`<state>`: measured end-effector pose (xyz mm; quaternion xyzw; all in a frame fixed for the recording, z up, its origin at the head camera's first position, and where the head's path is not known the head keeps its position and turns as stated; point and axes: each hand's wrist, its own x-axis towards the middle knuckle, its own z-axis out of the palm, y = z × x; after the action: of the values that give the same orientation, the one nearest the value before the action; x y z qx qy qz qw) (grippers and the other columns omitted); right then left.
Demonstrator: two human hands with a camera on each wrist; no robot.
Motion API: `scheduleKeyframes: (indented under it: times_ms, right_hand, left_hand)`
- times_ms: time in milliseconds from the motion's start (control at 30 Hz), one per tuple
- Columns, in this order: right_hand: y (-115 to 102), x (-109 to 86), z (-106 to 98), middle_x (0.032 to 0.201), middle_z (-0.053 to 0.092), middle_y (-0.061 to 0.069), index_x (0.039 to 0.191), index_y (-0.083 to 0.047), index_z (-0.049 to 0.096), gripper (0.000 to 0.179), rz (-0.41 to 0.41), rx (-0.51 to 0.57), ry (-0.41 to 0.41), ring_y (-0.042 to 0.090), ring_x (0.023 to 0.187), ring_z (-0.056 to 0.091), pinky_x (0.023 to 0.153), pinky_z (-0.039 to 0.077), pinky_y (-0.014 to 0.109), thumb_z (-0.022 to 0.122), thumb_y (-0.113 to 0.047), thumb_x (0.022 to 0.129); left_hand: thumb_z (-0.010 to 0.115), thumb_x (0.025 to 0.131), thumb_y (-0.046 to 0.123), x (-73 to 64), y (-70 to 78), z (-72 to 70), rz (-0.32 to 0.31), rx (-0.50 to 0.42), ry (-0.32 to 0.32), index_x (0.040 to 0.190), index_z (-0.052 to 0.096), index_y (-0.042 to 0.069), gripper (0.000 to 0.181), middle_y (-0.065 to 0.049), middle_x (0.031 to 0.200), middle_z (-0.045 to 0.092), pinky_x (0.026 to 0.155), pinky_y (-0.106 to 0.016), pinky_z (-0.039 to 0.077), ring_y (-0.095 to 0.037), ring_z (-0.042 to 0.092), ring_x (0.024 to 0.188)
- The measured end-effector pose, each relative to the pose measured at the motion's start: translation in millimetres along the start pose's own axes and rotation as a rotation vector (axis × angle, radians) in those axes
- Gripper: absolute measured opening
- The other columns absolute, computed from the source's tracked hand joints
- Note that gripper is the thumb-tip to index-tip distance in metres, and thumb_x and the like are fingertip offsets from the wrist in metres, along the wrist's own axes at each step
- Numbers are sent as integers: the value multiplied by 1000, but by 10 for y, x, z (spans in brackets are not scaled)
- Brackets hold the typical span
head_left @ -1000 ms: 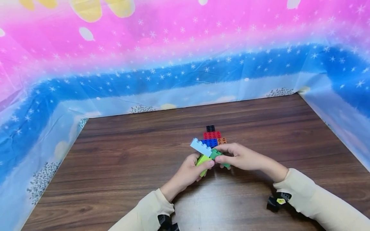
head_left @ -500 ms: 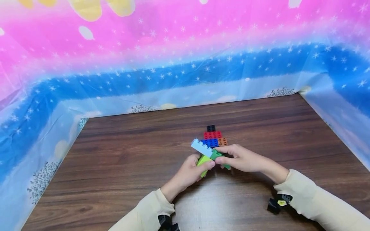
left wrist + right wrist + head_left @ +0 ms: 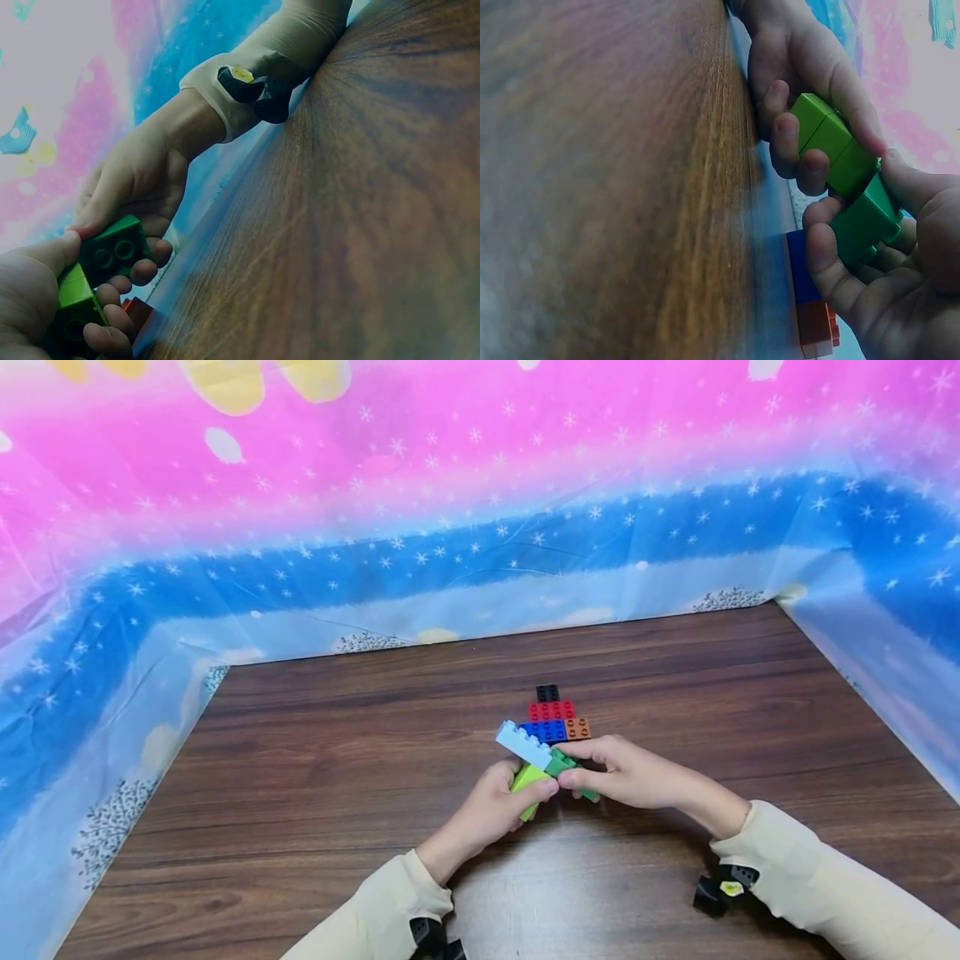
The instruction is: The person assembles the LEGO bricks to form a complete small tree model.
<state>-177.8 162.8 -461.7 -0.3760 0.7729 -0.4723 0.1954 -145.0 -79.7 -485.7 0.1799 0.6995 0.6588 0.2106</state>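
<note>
In the head view, my left hand (image 3: pixel 487 810) grips lime-green toy building bricks (image 3: pixel 528 781). My right hand (image 3: pixel 633 772) pinches a dark green brick (image 3: pixel 561 762) between thumb and fingers. Touching both colours at the top is a long light-blue brick (image 3: pixel 522 743), studs up and tilted. The right wrist view shows the lime bricks (image 3: pixel 832 142) end to end against the dark green brick (image 3: pixel 866 217); whether they are locked together I cannot tell. Hollow undersides of the dark green brick (image 3: pixel 116 253) face the left wrist camera.
Just beyond the hands on the wooden table (image 3: pixel 337 760) lie a blue brick (image 3: pixel 545 731), an orange brick (image 3: pixel 577 727), a red brick (image 3: pixel 551 710) and a black brick (image 3: pixel 547 692), touching in rows. A patterned cloth (image 3: pixel 450 556) walls the table's back and sides.
</note>
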Motion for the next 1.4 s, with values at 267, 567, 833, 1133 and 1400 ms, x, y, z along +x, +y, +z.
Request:
scheduleKeyframes:
  times_ms: [267,567,833,1133,1400]
  right_hand:
    - [-10,-9,-14,84,65,12,142,0,61,36,-33,26,-20,21,68,59,61,56,32,56,-18,111]
    - [-6,-14,-2,83,65,8,145,0,59,39,-26,-2,-12,20,66,58,60,54,31,57,-19,111]
    - [-15,7,-6,84,66,12,143,1,60,37,-26,29,-37,25,67,59,62,56,32,55,-18,112]
    - [-8,11,-2,85,67,7,144,1,60,39,-20,-12,-12,20,68,59,61,54,30,57,-19,111]
    - [-5,2,17,83,66,7,141,0,62,37,4,-1,-9,23,67,59,61,53,29,56,-21,112]
  left_hand:
    - [62,108,18,7,-3,2,10,3,-6,110,59,-1,19,1,67,50,46,-21,34,-8,42,53]
    - [61,108,18,5,-9,-3,15,1,-19,111,59,-1,19,2,66,49,45,-20,33,-8,41,52]
    - [62,107,18,-5,2,0,10,23,9,104,58,0,18,1,68,52,45,-20,35,-8,43,53]
    - [62,108,18,3,15,-6,2,16,7,108,58,-1,19,-1,69,52,45,-21,35,-9,43,53]
    - [62,108,21,2,23,-13,-40,10,-1,112,58,0,21,-3,72,53,45,-21,35,-11,43,54]
